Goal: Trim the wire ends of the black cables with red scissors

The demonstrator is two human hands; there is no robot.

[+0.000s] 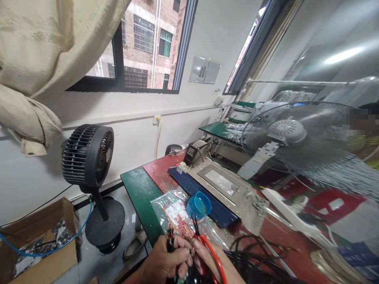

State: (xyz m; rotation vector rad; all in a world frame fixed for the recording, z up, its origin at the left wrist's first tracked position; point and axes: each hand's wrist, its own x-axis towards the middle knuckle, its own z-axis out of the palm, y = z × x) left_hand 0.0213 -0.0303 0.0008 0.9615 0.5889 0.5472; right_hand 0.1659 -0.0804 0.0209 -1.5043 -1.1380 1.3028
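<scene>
My left hand (170, 258) is closed around a black cable (170, 245) whose thin coloured wire ends stick up above the fingers. Close beside it, my right hand (217, 258) grips a red-handled tool (213, 254) with two slim dark tips pointing away; whether it is pliers or scissors I cannot tell. Both hands' fingertips meet at a small piece that is mostly hidden. Just beyond them lies a clear plastic bag (161, 203) with many tiny red and yellow pieces (182, 225) on or in it. A blue round container (199, 205) stands at the bag's far right edge.
A long blue metal strip (219, 211) and a beige fixture (213, 179) lie beyond the container. Black cables (254, 252) pile up at the right. A large fan (287, 130) stands right, a black fan (89, 157) left, above a cardboard box (38, 252). Another person is partly visible far right.
</scene>
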